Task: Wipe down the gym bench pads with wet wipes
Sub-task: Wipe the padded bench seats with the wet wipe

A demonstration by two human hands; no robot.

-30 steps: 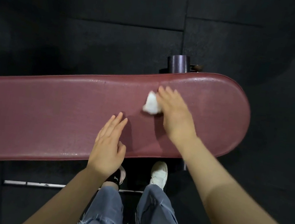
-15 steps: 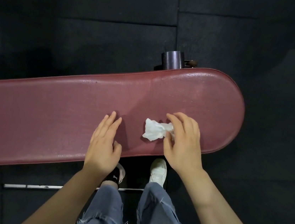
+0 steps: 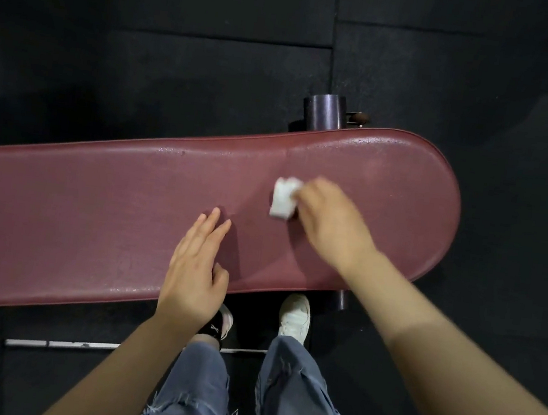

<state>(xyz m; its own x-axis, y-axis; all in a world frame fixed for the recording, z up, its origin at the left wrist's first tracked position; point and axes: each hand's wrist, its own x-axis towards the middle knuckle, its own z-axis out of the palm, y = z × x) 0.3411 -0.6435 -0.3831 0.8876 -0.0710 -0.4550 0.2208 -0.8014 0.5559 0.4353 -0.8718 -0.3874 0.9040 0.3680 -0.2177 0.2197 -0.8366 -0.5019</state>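
Note:
A long maroon bench pad [image 3: 92, 212] runs across the view, its rounded end at the right. My right hand [image 3: 328, 228] presses a crumpled white wet wipe [image 3: 284, 197] onto the pad near the middle of its width, the wipe sticking out to the left of my fingers. The hand is motion-blurred. My left hand [image 3: 198, 267] lies flat on the pad near its front edge, fingers together and pointing away from me, holding nothing.
A dark metal post [image 3: 324, 112] with a knob [image 3: 359, 118] stands behind the pad. Black rubber floor tiles surround the bench. My legs in torn jeans and shoes [image 3: 294, 315] stand at the pad's near edge, beside a thin metal bar [image 3: 62, 344] on the floor.
My right hand slid the wipe toward the pad's near edge, then back up toward the far edge. My left hand stayed flat in place.

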